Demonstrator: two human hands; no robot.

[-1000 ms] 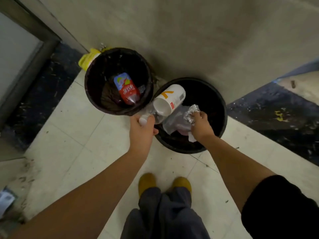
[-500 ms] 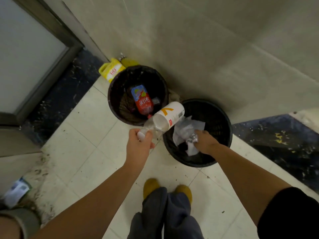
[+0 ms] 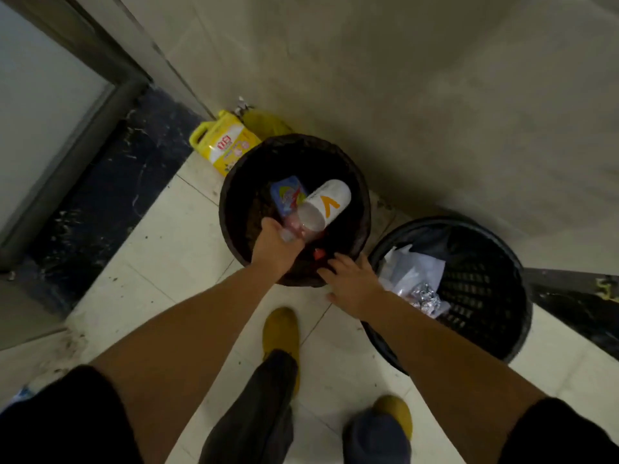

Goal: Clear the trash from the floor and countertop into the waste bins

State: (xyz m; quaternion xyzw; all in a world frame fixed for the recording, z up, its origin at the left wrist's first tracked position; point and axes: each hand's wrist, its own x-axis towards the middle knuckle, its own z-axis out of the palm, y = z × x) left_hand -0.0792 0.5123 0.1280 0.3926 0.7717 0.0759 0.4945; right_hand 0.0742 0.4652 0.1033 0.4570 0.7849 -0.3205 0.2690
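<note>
I see my left hand (image 3: 274, 249) over the near rim of the left bin (image 3: 234, 195), fingers wrapped around the neck of a clear bottle (image 3: 301, 226) with a white paper cup (image 3: 326, 205) stuck on it — both hang inside the bin's mouth, above a red-labelled bottle (image 3: 288, 195). My right hand (image 3: 351, 283) is empty, fingers spread, between the two rims. The right bin (image 3: 502, 289) holds white paper (image 3: 415, 269) and crumpled foil (image 3: 425, 296) at its near-left edge. A yellow jug (image 3: 224, 145) crowds the wall corner behind; bare tile lies left of the bins.
</note>
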